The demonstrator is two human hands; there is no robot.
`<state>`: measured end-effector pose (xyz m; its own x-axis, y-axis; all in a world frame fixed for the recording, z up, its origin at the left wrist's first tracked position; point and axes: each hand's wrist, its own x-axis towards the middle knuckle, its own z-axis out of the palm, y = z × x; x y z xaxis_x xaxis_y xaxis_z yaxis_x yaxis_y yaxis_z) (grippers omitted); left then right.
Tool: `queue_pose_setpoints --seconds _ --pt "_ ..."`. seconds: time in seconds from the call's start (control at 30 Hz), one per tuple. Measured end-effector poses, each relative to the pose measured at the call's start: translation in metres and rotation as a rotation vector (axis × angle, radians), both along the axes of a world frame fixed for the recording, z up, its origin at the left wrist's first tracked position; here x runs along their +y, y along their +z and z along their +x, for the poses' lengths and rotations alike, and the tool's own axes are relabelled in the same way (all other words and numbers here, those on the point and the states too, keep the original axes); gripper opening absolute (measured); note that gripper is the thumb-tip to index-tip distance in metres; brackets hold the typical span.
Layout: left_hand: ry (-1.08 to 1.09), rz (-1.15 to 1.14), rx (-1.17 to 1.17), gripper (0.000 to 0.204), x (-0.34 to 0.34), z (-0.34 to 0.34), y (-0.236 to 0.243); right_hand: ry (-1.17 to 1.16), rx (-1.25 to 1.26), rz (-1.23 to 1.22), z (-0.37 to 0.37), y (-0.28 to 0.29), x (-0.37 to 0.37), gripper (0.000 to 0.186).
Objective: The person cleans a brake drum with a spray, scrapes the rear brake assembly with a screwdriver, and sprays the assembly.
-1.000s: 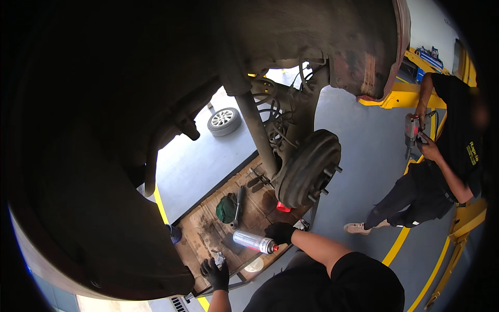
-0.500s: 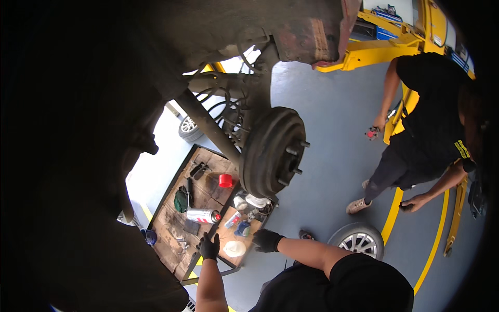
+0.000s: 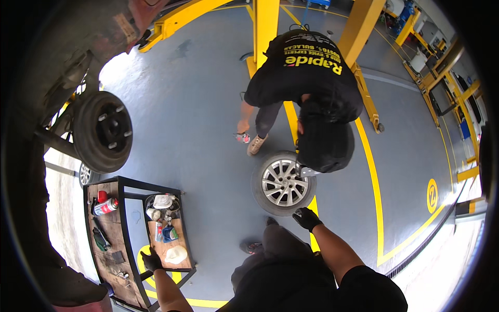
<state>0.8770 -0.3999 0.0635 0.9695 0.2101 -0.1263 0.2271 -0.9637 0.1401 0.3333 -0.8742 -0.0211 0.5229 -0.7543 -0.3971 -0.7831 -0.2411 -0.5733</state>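
Observation:
My left hand (image 3: 152, 259) in a black glove is beside the metal cart's inner frame, fingers partly spread; I cannot tell whether they touch it. The cart (image 3: 135, 249) carries a spray can (image 3: 106, 207), a red cap (image 3: 102, 196), a green cloth (image 3: 100, 238) and a pale round item (image 3: 176, 255). My right hand (image 3: 305, 219), also gloved, has loosely bent, parted fingers just below a loose wheel with silver rim (image 3: 283, 183) on the floor, with nothing visible in them. A co-worker (image 3: 304, 73) bends over that wheel, a red-and-grey tool (image 3: 243, 138) in one hand.
The car's brake drum (image 3: 103, 132) and rusty underbody (image 3: 78, 31) hang at upper left. Yellow lift posts (image 3: 266, 26) and arms (image 3: 369, 99) stand behind the co-worker. Another wheel (image 3: 86, 174) lies beyond the cart. A drain grate (image 3: 410, 257) runs along the right.
My view has swung right, away from the underbody. My right hand has moved toward the floor wheel, my left stays by the cart. The co-worker has moved in and bent over the wheel.

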Motion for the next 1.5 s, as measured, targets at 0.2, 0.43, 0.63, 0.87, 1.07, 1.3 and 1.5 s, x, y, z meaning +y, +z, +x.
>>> queue_pose_setpoints --seconds 0.2,0.43,0.63,0.87,1.07,1.3,1.5 --pt "-1.5 -0.129 0.316 0.062 -0.106 -0.168 -0.153 -0.127 0.283 0.184 -0.147 -0.037 0.038 0.046" --pt "-1.144 -0.535 0.803 0.061 -0.314 -0.404 -0.09 -0.045 0.071 0.161 -0.173 -0.046 -0.008 0.043" --pt "-1.008 -0.506 0.575 0.061 -0.31 -0.408 -0.062 0.399 0.006 0.119 -0.12 -0.037 -0.049 0.041" --pt "-0.3 -0.571 0.386 0.062 -0.138 -0.416 -0.051 0.948 -0.097 -0.051 -0.002 -0.016 -0.017 0.042" --pt "0.101 -0.522 0.371 0.061 0.054 -0.539 -0.12 1.272 -0.201 -0.027 0.122 0.012 0.118 0.042" --pt "0.268 -0.517 0.371 0.058 0.256 -0.711 -0.189 1.494 -0.325 0.022 0.176 -0.004 0.379 0.039" --pt "0.124 -0.328 0.059 0.049 0.406 -0.701 -0.178 1.693 -0.58 0.156 0.182 0.044 0.611 0.033"
